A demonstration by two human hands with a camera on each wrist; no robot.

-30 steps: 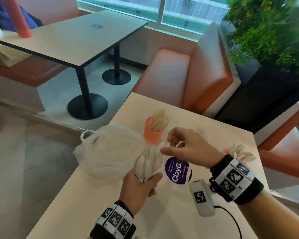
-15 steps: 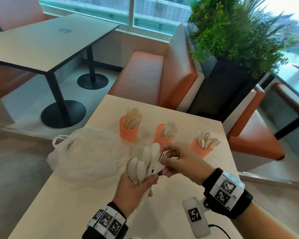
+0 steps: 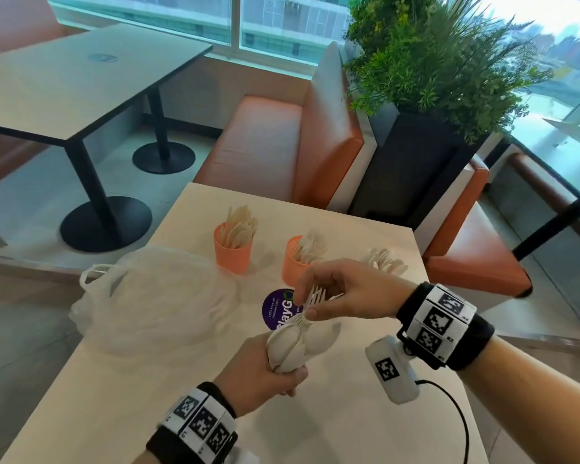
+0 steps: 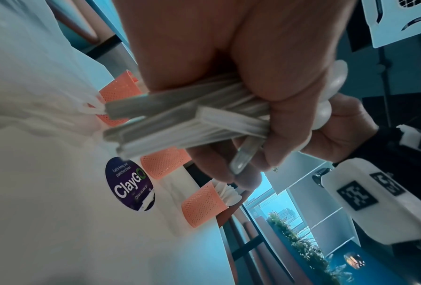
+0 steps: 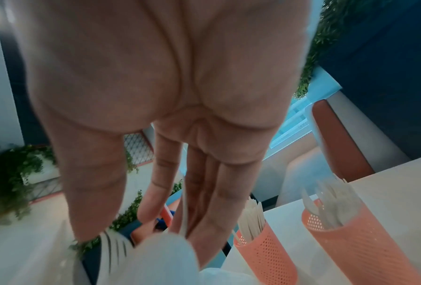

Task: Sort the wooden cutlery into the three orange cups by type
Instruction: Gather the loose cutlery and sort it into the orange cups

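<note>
Left hand [image 3: 258,370] clenched around a bunch of pale wooden spoons and forks [image 3: 295,346], bowls up, above the beige tabletop [image 3: 349,430]. Right hand [image 3: 345,289] pinches one pale wooden fork [image 3: 317,296] between thumb and fingers, just above the bunch. Three orange perforated cups: left cup [image 3: 233,252] with knives, middle cup [image 3: 293,262] with forks, right cup hidden behind right hand, spoons showing. Crumpled clear plastic bag [image 3: 151,296] left. Versus 0.5 s ago: fork drawn higher out of the bunch, right hand raised toward the middle cup.

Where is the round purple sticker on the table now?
In the head view, the round purple sticker lies flat on the table centre, just before the middle orange cup, partly behind the right hand.
</note>
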